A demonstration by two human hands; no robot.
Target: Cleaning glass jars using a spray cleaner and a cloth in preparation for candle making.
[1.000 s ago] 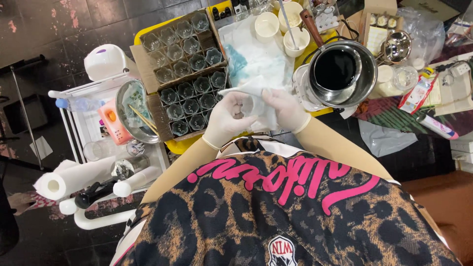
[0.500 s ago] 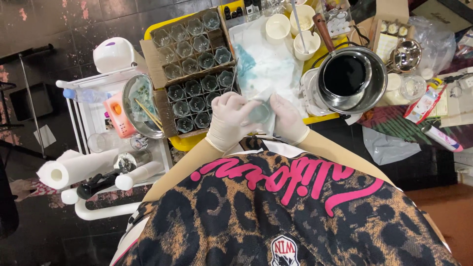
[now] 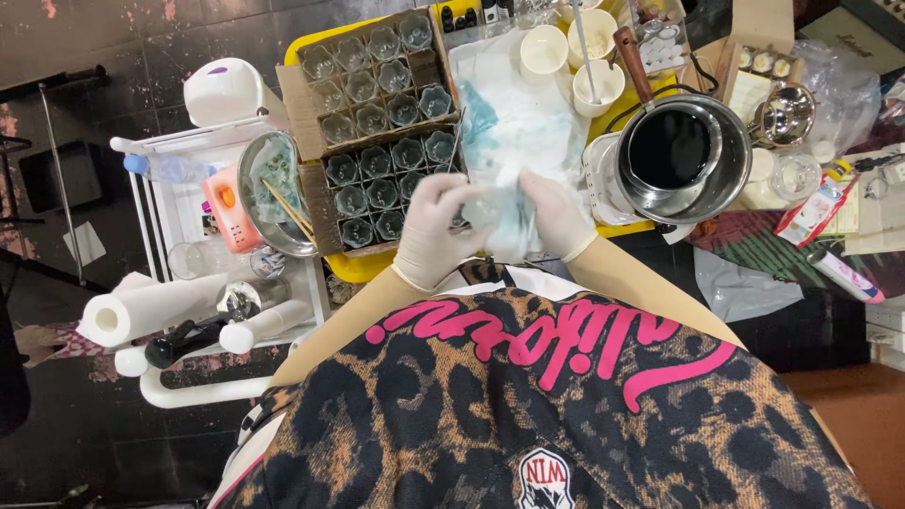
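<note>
Both my hands wear white gloves and meet just above my chest, over the near edge of a yellow tray. My left hand curls around a small clear glass jar. My right hand presses a white tissue stained blue-green against that jar. The tissue hides most of the jar. Right behind my hands, a larger stained white sheet lies on the tray.
Two cardboard boxes of empty glass jars sit left of the sheet. A steel pot of dark liquid stands at right, white cups behind. A metal bowl with chopsticks, a white cart and a paper roll are at left.
My hands have closed together, and the stained tissue now wraps the jar that was held bare between them. The view has tilted slightly.
</note>
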